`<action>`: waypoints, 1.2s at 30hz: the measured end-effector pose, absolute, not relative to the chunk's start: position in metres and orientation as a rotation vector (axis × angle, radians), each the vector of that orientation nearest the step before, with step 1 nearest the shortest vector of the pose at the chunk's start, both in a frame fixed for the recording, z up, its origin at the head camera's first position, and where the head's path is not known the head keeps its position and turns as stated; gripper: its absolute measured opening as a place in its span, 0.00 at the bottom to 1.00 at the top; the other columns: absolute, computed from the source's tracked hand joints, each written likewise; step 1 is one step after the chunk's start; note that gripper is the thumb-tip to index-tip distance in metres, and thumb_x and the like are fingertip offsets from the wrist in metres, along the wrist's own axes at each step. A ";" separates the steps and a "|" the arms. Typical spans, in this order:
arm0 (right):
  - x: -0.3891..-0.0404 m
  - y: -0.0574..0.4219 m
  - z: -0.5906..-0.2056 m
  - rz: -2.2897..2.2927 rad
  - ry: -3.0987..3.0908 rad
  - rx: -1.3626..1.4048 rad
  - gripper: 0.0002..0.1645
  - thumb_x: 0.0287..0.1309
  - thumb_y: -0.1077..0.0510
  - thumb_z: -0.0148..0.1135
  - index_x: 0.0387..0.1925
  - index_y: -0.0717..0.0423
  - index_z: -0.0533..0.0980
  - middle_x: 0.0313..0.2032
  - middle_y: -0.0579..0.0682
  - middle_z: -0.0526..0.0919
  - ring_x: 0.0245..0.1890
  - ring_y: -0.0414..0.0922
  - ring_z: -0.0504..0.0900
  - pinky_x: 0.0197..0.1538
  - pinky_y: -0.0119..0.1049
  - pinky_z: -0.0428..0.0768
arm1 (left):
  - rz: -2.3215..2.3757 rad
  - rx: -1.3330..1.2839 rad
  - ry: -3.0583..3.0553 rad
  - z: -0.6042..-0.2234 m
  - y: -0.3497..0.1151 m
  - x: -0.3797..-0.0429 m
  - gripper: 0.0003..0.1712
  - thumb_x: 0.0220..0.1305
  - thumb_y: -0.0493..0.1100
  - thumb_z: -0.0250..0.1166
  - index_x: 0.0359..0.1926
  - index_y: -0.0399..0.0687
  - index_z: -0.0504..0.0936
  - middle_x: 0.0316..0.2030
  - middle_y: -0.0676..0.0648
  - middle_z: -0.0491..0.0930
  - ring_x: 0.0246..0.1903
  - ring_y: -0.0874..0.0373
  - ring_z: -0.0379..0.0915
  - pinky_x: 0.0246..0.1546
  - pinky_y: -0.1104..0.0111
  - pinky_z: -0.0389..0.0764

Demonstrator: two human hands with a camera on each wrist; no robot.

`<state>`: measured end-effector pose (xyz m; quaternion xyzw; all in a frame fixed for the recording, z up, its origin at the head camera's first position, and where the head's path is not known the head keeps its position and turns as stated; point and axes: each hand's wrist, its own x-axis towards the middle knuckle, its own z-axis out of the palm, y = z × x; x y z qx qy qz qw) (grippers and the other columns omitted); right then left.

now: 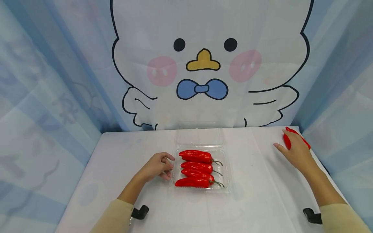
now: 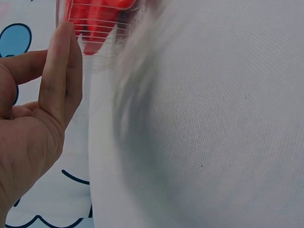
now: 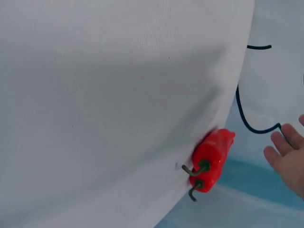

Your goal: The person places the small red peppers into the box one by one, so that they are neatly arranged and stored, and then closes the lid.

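Several red chili peppers (image 1: 195,183) with thin green stems lie side by side in a clear plastic box (image 1: 228,184). Beside the box's left wall is my left hand (image 1: 158,165); in the left wrist view its fairly straight fingers (image 2: 54,80) reach up to the box, and a light touch is possible. At the far right corner my right hand (image 1: 298,153) hovers over more red peppers, partly hiding them in the head view. The right wrist view shows two peppers (image 3: 211,159) lying together, with the fingers (image 3: 282,147) apart from them, holding nothing.
The box's clear lid (image 1: 199,137) lies folded back behind it on the white-covered table (image 1: 250,200). A curtain with a cartoon bird (image 1: 204,113) hangs behind the table, and bluish curtains (image 1: 49,113) flank it. The two peppers lie close to the table's edge.
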<state>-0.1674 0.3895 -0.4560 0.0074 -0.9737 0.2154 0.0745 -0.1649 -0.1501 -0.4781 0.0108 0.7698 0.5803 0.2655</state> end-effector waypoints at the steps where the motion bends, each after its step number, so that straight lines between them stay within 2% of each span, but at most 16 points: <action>1: -0.168 0.393 -0.457 0.641 -2.922 0.017 0.51 0.64 0.49 0.70 0.77 0.65 0.56 0.70 0.77 0.61 0.66 0.76 0.61 0.53 0.81 0.72 | 1.568 0.030 2.079 -0.478 -0.150 -0.165 0.17 0.70 0.32 0.64 0.58 0.35 0.75 0.32 0.41 0.80 0.23 0.54 0.83 0.28 0.63 0.90; 8: -0.175 0.416 -0.467 0.660 -2.902 -0.046 0.49 0.60 0.56 0.73 0.72 0.74 0.58 0.61 0.79 0.64 0.56 0.76 0.65 0.47 0.76 0.80 | 1.571 0.029 2.085 -0.477 -0.151 -0.163 0.17 0.70 0.32 0.64 0.58 0.35 0.75 0.32 0.41 0.80 0.23 0.54 0.82 0.28 0.63 0.90; 20: -0.175 0.433 -0.468 0.629 -3.029 -0.284 0.50 0.59 0.59 0.72 0.73 0.75 0.55 0.61 0.81 0.58 0.57 0.78 0.61 0.46 0.72 0.83 | 1.570 0.034 2.080 -0.475 -0.151 -0.163 0.18 0.70 0.32 0.63 0.58 0.34 0.74 0.32 0.41 0.80 0.23 0.55 0.82 0.28 0.64 0.90; 27: -0.181 0.435 -0.472 0.588 -3.051 -0.404 0.46 0.60 0.61 0.71 0.70 0.77 0.57 0.60 0.82 0.58 0.58 0.77 0.61 0.48 0.72 0.82 | 1.588 0.082 2.072 -0.476 -0.152 -0.164 0.18 0.70 0.31 0.63 0.59 0.31 0.73 0.31 0.42 0.80 0.22 0.56 0.82 0.27 0.63 0.90; 36: -0.185 0.438 -0.475 0.549 -3.062 -0.408 0.42 0.60 0.63 0.71 0.67 0.78 0.60 0.57 0.81 0.61 0.56 0.77 0.63 0.48 0.71 0.83 | 1.586 0.085 2.071 -0.476 -0.153 -0.164 0.18 0.70 0.31 0.62 0.59 0.31 0.73 0.31 0.42 0.80 0.22 0.56 0.82 0.27 0.63 0.90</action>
